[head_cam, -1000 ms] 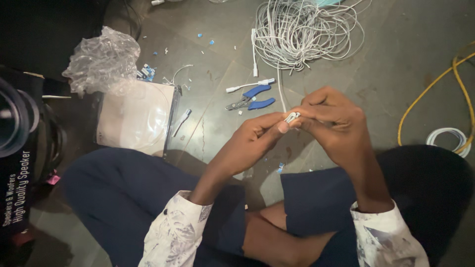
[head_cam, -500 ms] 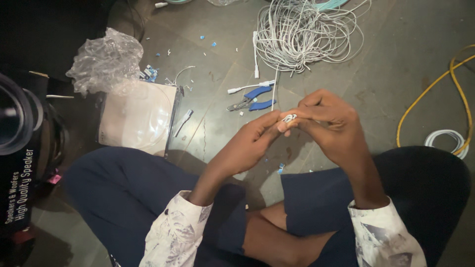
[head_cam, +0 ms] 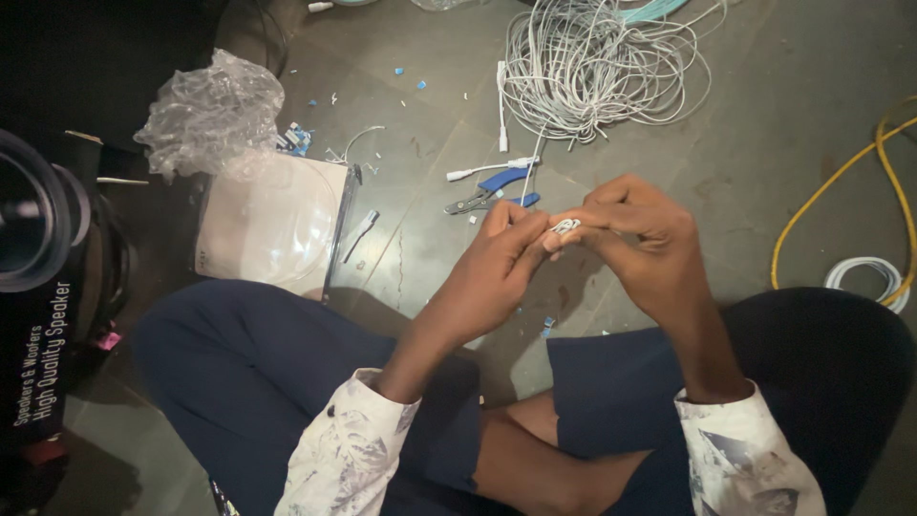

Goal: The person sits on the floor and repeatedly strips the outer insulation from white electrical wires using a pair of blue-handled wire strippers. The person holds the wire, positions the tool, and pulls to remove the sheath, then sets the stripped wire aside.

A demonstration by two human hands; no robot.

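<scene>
Both my hands meet above my knees. My left hand (head_cam: pixel 492 263) and my right hand (head_cam: pixel 635 234) pinch the end of a thin white cable (head_cam: pixel 565 226) with a small clear plug on it. The cable runs up from my fingers to a big loose coil of white cable (head_cam: pixel 602 67) on the floor. Just beyond my fingers lies a crimping tool with blue handles (head_cam: pixel 492 194).
A clear plastic bag of small parts (head_cam: pixel 272 220) and crumpled plastic wrap (head_cam: pixel 210 110) lie at the left, beside a black speaker box (head_cam: pixel 38 287). A yellow cable (head_cam: pixel 841 182) and a small white cable ring (head_cam: pixel 864 277) lie at the right. Blue and white scraps dot the floor.
My hands have stayed together on the cable end, with only small finger movements. The view has shifted slightly.
</scene>
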